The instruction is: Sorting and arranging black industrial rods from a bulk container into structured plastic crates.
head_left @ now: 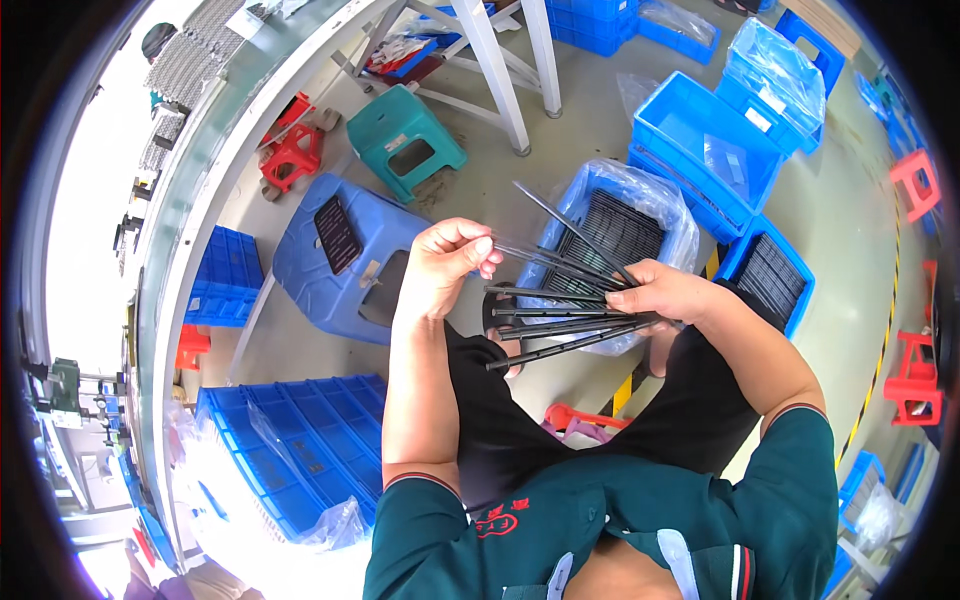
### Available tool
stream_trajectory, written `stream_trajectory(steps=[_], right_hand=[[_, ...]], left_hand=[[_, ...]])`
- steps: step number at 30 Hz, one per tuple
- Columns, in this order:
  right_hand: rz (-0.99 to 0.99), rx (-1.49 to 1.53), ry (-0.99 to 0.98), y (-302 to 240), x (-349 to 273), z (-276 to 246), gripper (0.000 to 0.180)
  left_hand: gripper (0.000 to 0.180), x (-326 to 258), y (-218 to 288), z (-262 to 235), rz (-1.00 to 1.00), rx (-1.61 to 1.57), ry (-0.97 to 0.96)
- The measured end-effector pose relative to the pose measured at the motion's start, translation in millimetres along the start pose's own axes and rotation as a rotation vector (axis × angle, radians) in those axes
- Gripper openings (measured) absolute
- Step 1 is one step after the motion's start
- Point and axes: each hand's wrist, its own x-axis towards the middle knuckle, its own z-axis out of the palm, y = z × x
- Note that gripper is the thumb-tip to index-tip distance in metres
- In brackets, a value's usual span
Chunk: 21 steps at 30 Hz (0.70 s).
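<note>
Hands meet above the person's lap in the head view: the right hand (668, 296) is clamped around a fanned bundle of thin black strips (560, 320), holding them at one end so the loose ends spread toward the left. The left hand (447, 262) pinches the tip of one strip between thumb and fingertips, its grip narrow and closed on that single piece. Just beyond the hands, on the floor, stands a blue crate lined with clear plastic bag (620, 225), filled with more dark strips. To its right lies a smaller blue crate (768, 275) of dark parts, and farther back an empty blue bin (700, 140) carrying a small white label. A blue plastic stool (335, 255) sits left of the hands with a dark rectangular piece on top; a teal stool (405, 140) stands behind it.
</note>
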Motion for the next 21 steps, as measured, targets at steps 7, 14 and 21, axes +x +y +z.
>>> stream_trajectory(steps=[7, 14, 21], right_hand=[[0.058, 0.001, -0.047, -2, -5, -3, 0.027], [0.042, 0.067, -0.008, 0, -2, 1, 0.026], [0.031, 0.032, -0.018, 4, 1, -2, 0.026]], left_hand=[[0.008, -1, -1, -3, -0.004, 0.066, -0.053], [0.010, 2, -8, 16, -0.024, 0.035, 0.007], [0.011, -3, 9, -6, 0.083, 0.290, 0.153]])
